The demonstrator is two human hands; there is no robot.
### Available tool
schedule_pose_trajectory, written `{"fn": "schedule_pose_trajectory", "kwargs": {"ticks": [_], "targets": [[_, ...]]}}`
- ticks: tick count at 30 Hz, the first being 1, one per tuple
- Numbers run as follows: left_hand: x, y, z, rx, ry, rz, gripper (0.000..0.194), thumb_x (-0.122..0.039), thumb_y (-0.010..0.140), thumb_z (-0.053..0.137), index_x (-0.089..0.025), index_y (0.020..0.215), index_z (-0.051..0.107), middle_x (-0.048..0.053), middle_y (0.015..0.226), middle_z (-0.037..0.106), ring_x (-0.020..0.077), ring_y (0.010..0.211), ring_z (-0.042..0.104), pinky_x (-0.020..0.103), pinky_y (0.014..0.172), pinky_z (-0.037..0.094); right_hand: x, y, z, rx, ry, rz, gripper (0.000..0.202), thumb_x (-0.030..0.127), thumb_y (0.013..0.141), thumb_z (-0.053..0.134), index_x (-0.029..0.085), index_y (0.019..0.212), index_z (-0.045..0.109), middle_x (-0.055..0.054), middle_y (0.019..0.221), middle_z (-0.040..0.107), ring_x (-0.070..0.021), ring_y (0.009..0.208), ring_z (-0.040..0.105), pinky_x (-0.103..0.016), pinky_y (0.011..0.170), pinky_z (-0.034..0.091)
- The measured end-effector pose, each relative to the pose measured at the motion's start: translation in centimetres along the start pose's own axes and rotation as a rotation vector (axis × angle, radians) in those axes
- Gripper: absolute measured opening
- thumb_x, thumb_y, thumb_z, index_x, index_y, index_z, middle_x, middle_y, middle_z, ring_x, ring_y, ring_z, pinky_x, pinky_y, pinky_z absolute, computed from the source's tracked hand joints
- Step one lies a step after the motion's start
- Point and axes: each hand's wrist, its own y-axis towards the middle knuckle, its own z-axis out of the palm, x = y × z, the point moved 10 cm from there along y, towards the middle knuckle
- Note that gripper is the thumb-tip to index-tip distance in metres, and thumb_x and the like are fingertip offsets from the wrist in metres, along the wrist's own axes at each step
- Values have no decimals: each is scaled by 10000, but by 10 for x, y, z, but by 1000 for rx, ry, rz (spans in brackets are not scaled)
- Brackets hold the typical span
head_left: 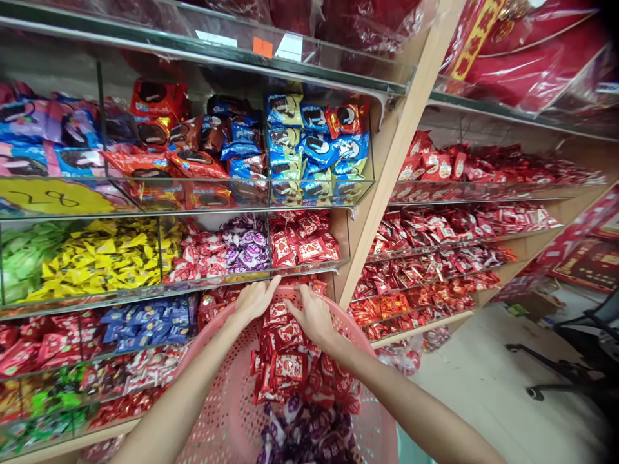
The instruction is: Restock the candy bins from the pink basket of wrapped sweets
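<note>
A round pink basket [222, 380] with a perforated wall is below both hands. Red square packets [289, 367] are piled inside it, with purple-wrapped candies [314, 428] nearer the bottom of the view. At the basket's far rim, beside the shelf front, is my left hand [256, 299]; its visible fingers stretch forward, the others being hidden. My right hand [312, 314] lies to the right, thumb and forefinger apart, over the rim and close to the red packets. Neither hand visibly holds a packet. Just beyond them, a shelf compartment contains similar red packets [304, 241].
Shelves with clear front strips [207, 283] hold yellow [111, 254], green and blue wrapped sweets. Above are packaged cookies [316, 145]. A wooden upright [387, 187] divides the left shelves from those on the right. Black chair legs [551, 367] stand on the floor at right.
</note>
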Motion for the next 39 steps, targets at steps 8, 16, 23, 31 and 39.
{"fn": "schedule_pose_trajectory", "kwargs": {"ticks": [8, 16, 23, 31, 39], "targets": [[2, 0, -1, -6, -5, -10, 781, -644, 785, 27, -160, 779, 640, 131, 889, 662, 268, 866, 597, 320, 713, 392, -3, 71, -99, -256, -65, -54, 240, 283, 851, 355, 198, 1034, 486, -62, 944, 569, -166, 799, 565, -257, 681, 394], [1, -1, -3, -1, 9, -21, 790, -642, 785, 30, -146, 762, 644, 139, 865, 661, 263, 844, 601, 308, 692, 396, -70, 111, -82, 0, -152, 170, 196, 315, 753, 489, 174, 655, 582, -66, 774, 598, -180, 771, 564, -258, 667, 378], [0, 0, -2, -2, 16, -13, 782, -639, 788, 33, -156, 817, 648, 137, 903, 659, 262, 866, 595, 319, 714, 393, -76, 107, -75, -75, -33, 151, 133, 277, 732, 520, 193, 788, 606, -43, 864, 603, -157, 794, 562, -250, 691, 386], [-1, -1, -2, 12, 35, -21, 803, -644, 779, 9, -158, 771, 648, 139, 869, 658, 272, 835, 597, 326, 685, 394, -78, 107, -72, -124, 8, 211, 178, 363, 713, 550, 207, 772, 614, -60, 851, 570, -191, 795, 549, -303, 699, 402], [-1, -2, -5, -10, 40, -27, 783, -649, 774, 10, -180, 751, 637, 124, 856, 660, 269, 837, 598, 324, 677, 403, -60, 101, -92, -292, 437, 39, 132, 324, 774, 476, 193, 782, 484, -2, 713, 544, -119, 603, 527, -259, 596, 426]]}}
